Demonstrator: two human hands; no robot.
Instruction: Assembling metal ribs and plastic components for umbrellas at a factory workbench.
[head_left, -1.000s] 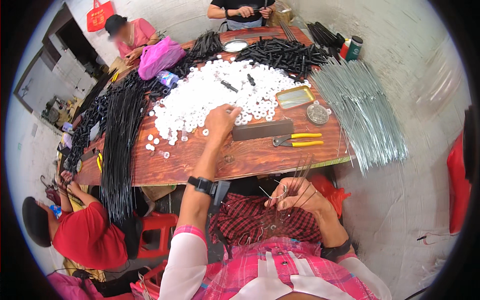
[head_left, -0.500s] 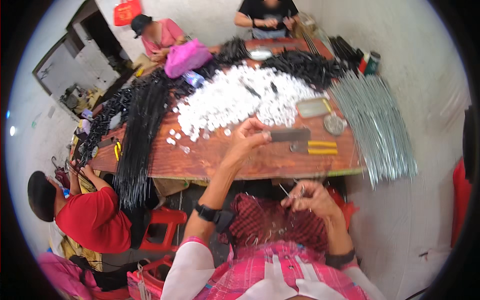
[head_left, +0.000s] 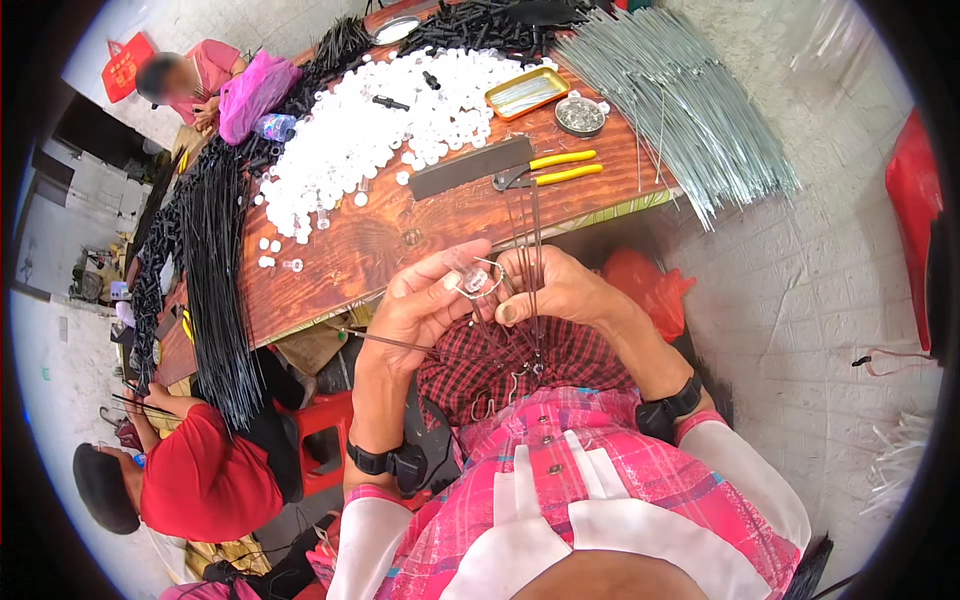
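Note:
Both hands come together over my lap. My left hand (head_left: 420, 305) pinches a small clear plastic hub (head_left: 476, 282) with a curved wire around it. My right hand (head_left: 555, 290) closes on several thin dark metal rods (head_left: 534, 215) that stand up past its fingers, its fingertips close to the hub. More thin rods (head_left: 400, 344) stick out sideways below my left hand. Where the rods join the hub is partly hidden by the fingers. Bits of bent wire (head_left: 490, 405) lie on the checked cloth (head_left: 590, 350) over my lap.
On the wooden table (head_left: 350, 265) lie a dark flat block (head_left: 472, 167), yellow-handled pliers (head_left: 565, 175), a heap of white plastic pieces (head_left: 345, 125), a yellow-rimmed tray (head_left: 527, 92), a round tin (head_left: 580, 115), silver rods (head_left: 680, 100) and black rods (head_left: 215, 270). A person in red (head_left: 210, 475) sits at left.
My left hand has come back from beside the dark block on the table to meet my right hand over the lap. The view has tilted and shifted.

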